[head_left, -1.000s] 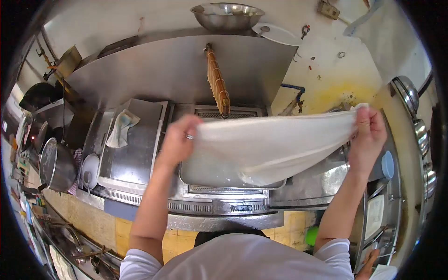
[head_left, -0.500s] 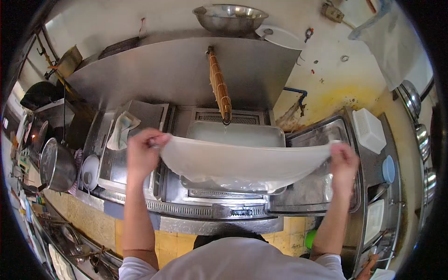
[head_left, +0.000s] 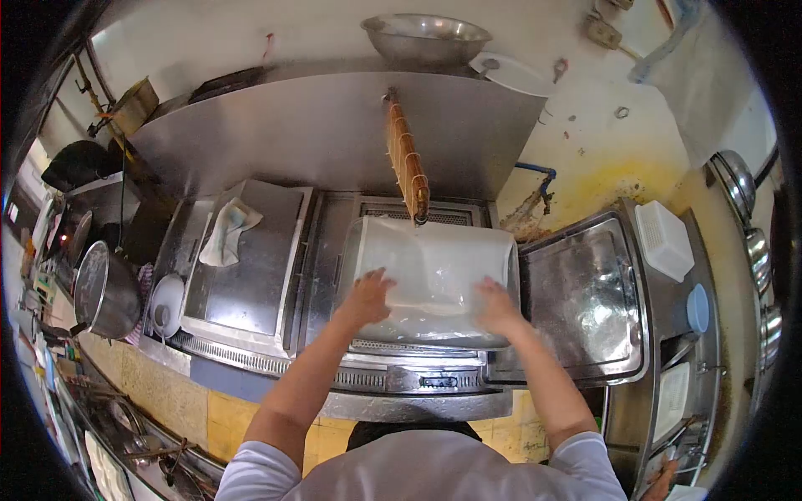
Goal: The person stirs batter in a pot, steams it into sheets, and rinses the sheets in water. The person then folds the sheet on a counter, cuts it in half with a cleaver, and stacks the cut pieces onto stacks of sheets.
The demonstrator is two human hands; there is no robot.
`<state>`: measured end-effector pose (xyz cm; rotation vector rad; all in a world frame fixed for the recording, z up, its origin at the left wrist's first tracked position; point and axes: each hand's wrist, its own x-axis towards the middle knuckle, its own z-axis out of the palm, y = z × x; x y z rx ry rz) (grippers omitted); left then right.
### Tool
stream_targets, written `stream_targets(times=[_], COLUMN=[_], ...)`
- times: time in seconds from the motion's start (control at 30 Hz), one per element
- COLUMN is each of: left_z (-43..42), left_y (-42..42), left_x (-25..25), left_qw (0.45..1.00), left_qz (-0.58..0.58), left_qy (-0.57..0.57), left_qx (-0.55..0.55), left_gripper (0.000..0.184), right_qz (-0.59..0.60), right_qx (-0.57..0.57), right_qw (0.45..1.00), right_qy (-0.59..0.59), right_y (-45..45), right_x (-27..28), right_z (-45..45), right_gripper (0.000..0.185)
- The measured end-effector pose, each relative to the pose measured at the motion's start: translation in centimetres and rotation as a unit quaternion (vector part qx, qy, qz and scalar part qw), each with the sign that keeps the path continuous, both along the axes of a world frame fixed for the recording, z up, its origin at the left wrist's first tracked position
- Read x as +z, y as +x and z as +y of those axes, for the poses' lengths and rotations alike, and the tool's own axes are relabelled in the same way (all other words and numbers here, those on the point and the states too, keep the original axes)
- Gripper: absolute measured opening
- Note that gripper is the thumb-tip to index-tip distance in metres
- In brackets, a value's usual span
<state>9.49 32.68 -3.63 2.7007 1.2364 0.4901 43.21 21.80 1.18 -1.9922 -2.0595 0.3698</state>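
Note:
A thin white sheet (head_left: 443, 250), wet and glossy toward its front, lies spread over the shallow tray (head_left: 515, 321) in the middle of the steel counter. Whether it is cloth or some other material I cannot tell. My left hand (head_left: 368, 298) is over the sheet's left part, fingers spread and holding nothing. Over the right part is my right hand (head_left: 497, 307), slightly blurred, its fingers stretched out and nothing in them. Whether the fingertips touch the sheet is unclear. A rolled bamboo mat (head_left: 407, 163) hangs just behind the sheet.
Left of the tray, a folded cloth (head_left: 227, 234) rests on a flat metal lid (head_left: 238, 288). Farther left stands a deep pot (head_left: 107, 292). A wide metal tray (head_left: 581, 301) lies to the right, beside a white plastic basket (head_left: 664, 240). A steel bowl (head_left: 426, 40) sits on the back ledge.
The white sheet, held stretched between both hands before, now lies in the tray. Both hands have let go of it and moved inward, closer together.

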Motion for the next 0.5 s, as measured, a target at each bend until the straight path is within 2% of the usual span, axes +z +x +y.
stream_targets(times=[0.1,0.17,0.27,0.3,0.37,0.47,0.5], left_z=[-1.4,-1.7,-3.8,-4.8,-7.2,-11.0,-12.5], left_y=[-2.6,-3.9,-5.3,-5.7,-5.7,-5.0,-4.6], left_x=[-0.3,-0.8,-1.2,-1.1,-0.9,0.5,1.2], left_qw=[0.992,0.992,0.993,0.994,0.995,0.984,0.977], left_qz=[0.045,0.047,0.050,0.050,-0.022,-0.125,-0.159], left_qy=[-0.104,-0.106,-0.099,-0.093,-0.059,-0.058,-0.065], left_qx=[0.048,0.048,0.033,0.027,0.075,0.113,0.122], left_gripper=[0.036,0.026,0.021,0.020,0.019,0.019,0.020], right_qz=[-0.116,-0.156,-0.219,-0.222,-0.223,-0.022,-0.034], right_qx=[-0.013,-0.028,-0.055,-0.072,-0.103,-0.048,-0.032], right_qw=[0.988,0.975,0.962,0.965,0.968,0.986,0.991], right_qy=[-0.098,-0.156,-0.154,-0.120,-0.050,-0.155,-0.122], right_y=[1.7,2.2,1.6,0.6,-2.7,-4.4,-5.1], right_x=[-2.2,-1.3,-1.9,-1.2,1.3,1.3,1.5], right_z=[-1.9,-3.0,-4.6,-5.4,-7.5,-10.0,-10.8], right_gripper=[0.042,0.035,0.023,0.023,0.024,0.031,0.033])
